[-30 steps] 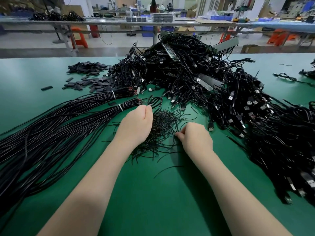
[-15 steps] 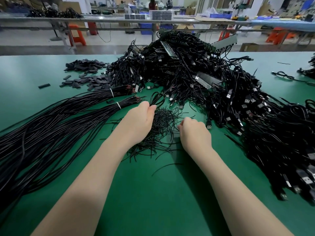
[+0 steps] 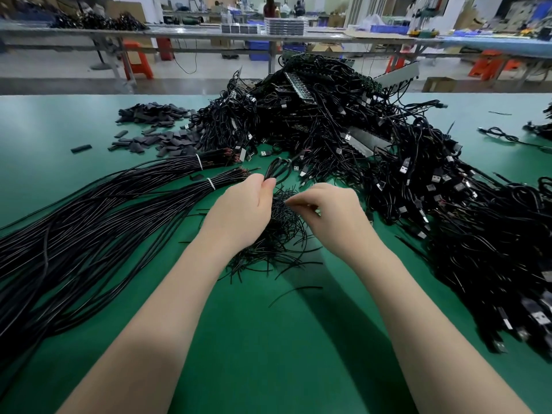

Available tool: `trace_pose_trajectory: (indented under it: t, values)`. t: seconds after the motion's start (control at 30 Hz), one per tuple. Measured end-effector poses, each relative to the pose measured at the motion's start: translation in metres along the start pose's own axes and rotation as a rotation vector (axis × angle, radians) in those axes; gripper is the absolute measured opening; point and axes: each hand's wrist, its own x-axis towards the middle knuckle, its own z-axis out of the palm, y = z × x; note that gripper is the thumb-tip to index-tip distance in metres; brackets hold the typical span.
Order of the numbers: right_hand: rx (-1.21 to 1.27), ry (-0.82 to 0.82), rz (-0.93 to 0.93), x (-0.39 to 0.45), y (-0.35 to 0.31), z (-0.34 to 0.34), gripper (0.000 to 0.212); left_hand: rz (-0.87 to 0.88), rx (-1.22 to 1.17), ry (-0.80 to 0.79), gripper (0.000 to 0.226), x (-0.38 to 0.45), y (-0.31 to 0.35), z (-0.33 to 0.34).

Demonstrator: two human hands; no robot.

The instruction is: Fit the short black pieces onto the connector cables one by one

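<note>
We see both hands over a small heap of thin black pieces (image 3: 277, 234) lying on the green desk (image 3: 268, 354), approx. at the centre of the view. The left hand (image 3: 242, 213) has its grip pressed together: thumb and fingers pinch a looped black cable (image 3: 276, 170) whose loop stands up just beyond the fingertips. The right hand (image 3: 331, 213) has its grip curled, thumb and forefinger pinching toward something thin and black at the top of the heap; we cannot tell whether a piece is actually caught, since it is too small and partly hidden. The two hands are near each other but apart, w/ the heap between and under them. To the left, long black cables lie in two bundles (image 3: 104, 210), each tied w/ a white band (image 3: 211, 183) near the stripped ends, which point toward the left hand. Far left, a scatter of flat dark sleeves (image 3: 155, 135) lies on the desk, one loose piece (image 3: 81, 148) apart from the rest. Behind and to the right spreads a big tangle of connector cables (image 3: 388, 162) w/ USB plugs, reaching down the right edge. Beyond the desk stand long benches (image 3: 179, 31) and orange stools (image 3: 136, 58).
</note>
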Motion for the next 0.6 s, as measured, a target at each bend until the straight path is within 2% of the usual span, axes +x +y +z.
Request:
trace_pose_trajectory:
  t: [0.1,0.13,0.2,0.33,0.43,0.6]
  values:
    - [0.095,0.081,-0.055,0.0,-0.01,-0.006,0.012,0.02,0.04,-0.048,0.037,-0.001,0.004,0.003]
    - [0.185,0.113,-0.029,-0.001,-0.012,-0.008,0.009,0.023,0.055,-0.065,0.037,-0.002,0.005,0.004]
    - [0.293,0.136,0.037,-0.002,-0.013,-0.011,0.017,0.033,0.086,-0.09,0.037,-0.003,0.008,0.005]
    - [0.33,0.155,0.105,-0.002,-0.008,-0.009,0.02,0.049,0.141,-0.122,0.036,-0.007,0.01,0.004]
    - [0.37,0.157,0.142,-0.002,-0.008,-0.01,0.022,0.048,0.27,-0.144,0.035,-0.008,0.01,0.007]
    - [0.42,0.151,0.179,0.0,-0.01,-0.012,0.016,0.036,0.369,-0.206,0.03,-0.008,0.01,0.016]
